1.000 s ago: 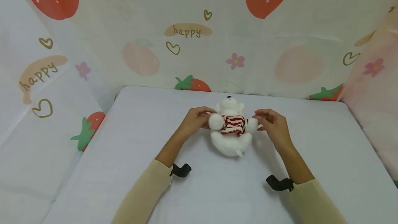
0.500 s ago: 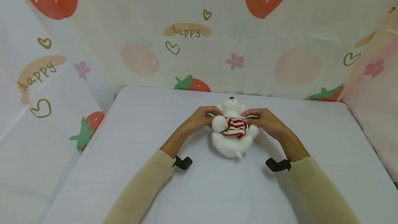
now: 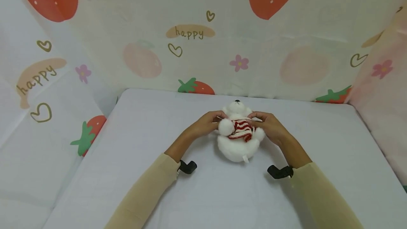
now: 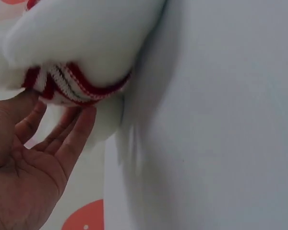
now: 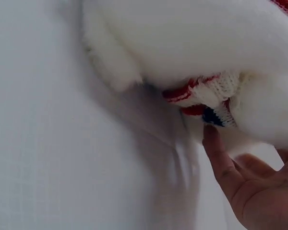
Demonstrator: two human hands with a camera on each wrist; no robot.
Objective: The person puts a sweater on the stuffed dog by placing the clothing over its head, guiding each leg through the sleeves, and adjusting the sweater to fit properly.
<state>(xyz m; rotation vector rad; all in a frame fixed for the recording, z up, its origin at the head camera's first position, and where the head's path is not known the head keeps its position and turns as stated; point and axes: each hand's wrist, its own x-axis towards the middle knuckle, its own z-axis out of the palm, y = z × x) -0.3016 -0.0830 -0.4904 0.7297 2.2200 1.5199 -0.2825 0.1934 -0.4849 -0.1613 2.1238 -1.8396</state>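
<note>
A white plush teddy bear [image 3: 238, 149] in a red-and-white striped knit sweater [image 3: 243, 129] is on the white tabletop, head toward the back wall. My left hand [image 3: 206, 124] grips its left-hand side in the head view, partly hidden behind the bear's arm [image 3: 226, 127]. In the left wrist view, the thumb touches the sleeve and the fingertips [image 4: 89, 112] meet the sweater. From the other side, my right hand [image 3: 270, 126] pinches the bear at the shoulder, thumb on the sweater. The right wrist view shows a fingertip [image 5: 211, 132] against the sweater's underside; its thumb is hidden there.
White cloth covers the table [image 3: 222, 200]. A strawberry-print curtain [image 3: 260, 41] rises right behind its back edge, with further panels at left and right. Black wrist mounts [image 3: 188, 167] jut inward from both beige sleeves [image 3: 149, 186].
My right hand has moved inward from the bear's paw to its shoulder. The left hand has slid closer to the bear's body. The bear has shifted slightly to the right.
</note>
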